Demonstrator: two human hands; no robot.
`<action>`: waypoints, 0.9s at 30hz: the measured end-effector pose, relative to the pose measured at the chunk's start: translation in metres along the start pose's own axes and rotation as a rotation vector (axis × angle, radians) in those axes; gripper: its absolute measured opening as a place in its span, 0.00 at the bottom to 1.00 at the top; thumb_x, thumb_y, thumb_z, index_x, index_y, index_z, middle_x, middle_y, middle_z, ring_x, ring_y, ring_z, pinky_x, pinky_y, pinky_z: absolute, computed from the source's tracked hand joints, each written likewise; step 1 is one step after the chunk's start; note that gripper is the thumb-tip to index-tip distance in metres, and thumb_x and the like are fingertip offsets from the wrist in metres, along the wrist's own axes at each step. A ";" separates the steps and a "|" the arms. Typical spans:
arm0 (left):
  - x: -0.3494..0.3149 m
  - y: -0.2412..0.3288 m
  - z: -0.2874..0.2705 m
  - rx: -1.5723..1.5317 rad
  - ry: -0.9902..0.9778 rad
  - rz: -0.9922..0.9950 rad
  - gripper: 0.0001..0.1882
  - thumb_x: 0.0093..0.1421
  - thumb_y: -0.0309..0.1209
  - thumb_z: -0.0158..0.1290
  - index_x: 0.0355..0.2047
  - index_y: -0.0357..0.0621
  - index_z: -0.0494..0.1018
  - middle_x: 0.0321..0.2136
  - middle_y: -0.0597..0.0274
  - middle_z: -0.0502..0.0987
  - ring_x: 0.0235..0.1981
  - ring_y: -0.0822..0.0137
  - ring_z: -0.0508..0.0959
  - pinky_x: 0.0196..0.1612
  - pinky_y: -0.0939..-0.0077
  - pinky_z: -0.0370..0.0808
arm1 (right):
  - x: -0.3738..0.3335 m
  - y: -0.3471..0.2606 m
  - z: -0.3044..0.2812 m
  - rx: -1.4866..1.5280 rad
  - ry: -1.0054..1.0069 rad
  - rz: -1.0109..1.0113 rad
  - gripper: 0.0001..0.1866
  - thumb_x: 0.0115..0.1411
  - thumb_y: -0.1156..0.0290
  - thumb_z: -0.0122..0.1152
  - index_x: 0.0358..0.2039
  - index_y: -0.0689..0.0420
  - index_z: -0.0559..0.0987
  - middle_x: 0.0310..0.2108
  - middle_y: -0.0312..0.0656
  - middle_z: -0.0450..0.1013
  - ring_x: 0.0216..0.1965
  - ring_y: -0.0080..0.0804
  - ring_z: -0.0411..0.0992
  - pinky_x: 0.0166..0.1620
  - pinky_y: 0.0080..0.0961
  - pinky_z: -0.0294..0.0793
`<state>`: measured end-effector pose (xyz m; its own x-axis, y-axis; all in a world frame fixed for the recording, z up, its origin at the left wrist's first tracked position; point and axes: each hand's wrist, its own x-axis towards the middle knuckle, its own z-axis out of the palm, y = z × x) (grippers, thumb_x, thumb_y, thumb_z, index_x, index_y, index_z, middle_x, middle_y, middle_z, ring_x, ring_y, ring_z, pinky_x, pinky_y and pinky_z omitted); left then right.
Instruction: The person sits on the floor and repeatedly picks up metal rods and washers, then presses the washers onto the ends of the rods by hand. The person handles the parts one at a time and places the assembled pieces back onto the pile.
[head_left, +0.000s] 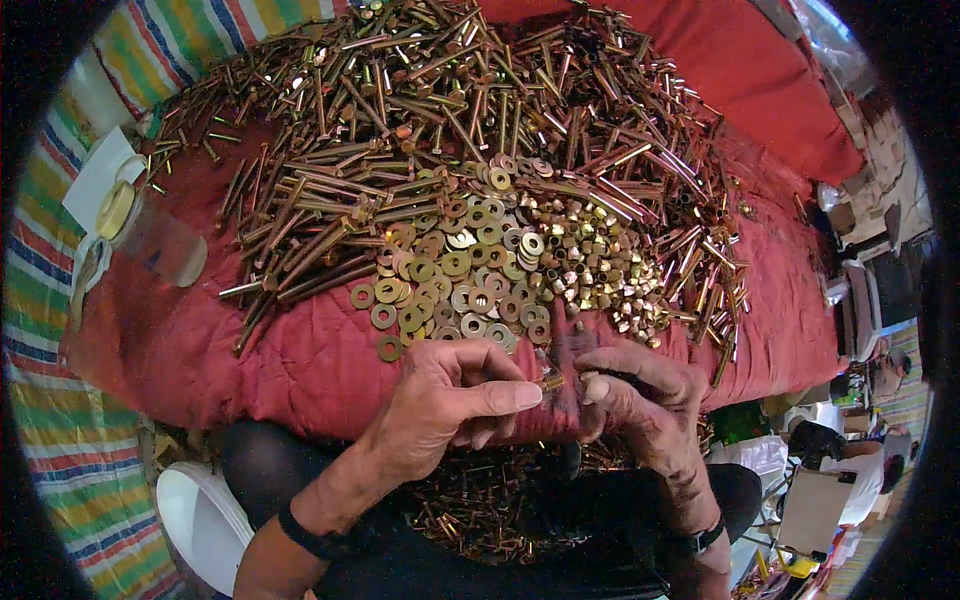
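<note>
My left hand [455, 400], closed in a pinch, holds a bolt, and its brass-coloured threaded end [551, 383] sticks out past the thumb tip. Most of that bolt is hidden by the fingers. Just to the right, my right hand [640, 395] has its thumb and fingers bent together near the thread; whatever they hold is hidden. Beyond both hands lie a heap of flat washers [455, 265] and, right of it, a heap of small brassy nuts [600, 265]. Long bolts [340, 190] are piled behind and around these.
Red quilted cloth [270, 375] covers the work surface. A clear jar with a yellow lid [160, 240] lies at the left. Below my hands, many assembled-looking bolts [480, 520] rest between my legs. A white plastic chair [200, 510] stands lower left; another person [860, 475] is far right.
</note>
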<state>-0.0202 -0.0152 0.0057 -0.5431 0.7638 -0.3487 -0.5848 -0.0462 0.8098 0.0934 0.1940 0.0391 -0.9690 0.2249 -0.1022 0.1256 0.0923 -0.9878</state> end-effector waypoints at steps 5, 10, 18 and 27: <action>-0.002 -0.003 -0.006 0.063 -0.040 -0.025 0.08 0.60 0.30 0.66 0.31 0.38 0.81 0.19 0.65 0.77 0.15 0.78 0.70 0.17 0.83 0.59 | -0.005 -0.004 -0.001 -0.338 -0.061 -0.216 0.14 0.58 0.77 0.73 0.46 0.61 0.85 0.38 0.43 0.83 0.37 0.31 0.82 0.39 0.26 0.81; -0.001 -0.002 -0.008 -0.065 -0.121 -0.166 0.09 0.61 0.30 0.65 0.31 0.36 0.82 0.18 0.68 0.74 0.15 0.80 0.68 0.17 0.83 0.57 | -0.004 0.001 -0.007 -0.546 -0.129 -0.494 0.18 0.54 0.77 0.75 0.46 0.58 0.86 0.42 0.41 0.83 0.43 0.37 0.83 0.47 0.31 0.83; -0.002 -0.004 -0.004 0.037 -0.163 -0.086 0.09 0.61 0.30 0.66 0.31 0.35 0.83 0.18 0.69 0.75 0.15 0.81 0.67 0.17 0.82 0.56 | -0.010 0.001 -0.011 -0.496 -0.160 -0.421 0.20 0.53 0.78 0.75 0.47 0.57 0.85 0.43 0.41 0.83 0.44 0.38 0.83 0.47 0.31 0.83; -0.004 -0.011 0.007 0.661 0.028 0.520 0.10 0.59 0.32 0.68 0.30 0.36 0.83 0.19 0.66 0.79 0.19 0.74 0.78 0.21 0.75 0.71 | -0.013 0.002 -0.006 -0.370 -0.092 -0.217 0.14 0.60 0.76 0.72 0.46 0.61 0.83 0.33 0.41 0.80 0.30 0.29 0.81 0.34 0.25 0.81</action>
<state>-0.0076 -0.0127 0.0017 -0.6660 0.7327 0.1404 0.2125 0.0060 0.9771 0.1072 0.1971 0.0396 -0.9942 0.0761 0.0759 -0.0311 0.4728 -0.8806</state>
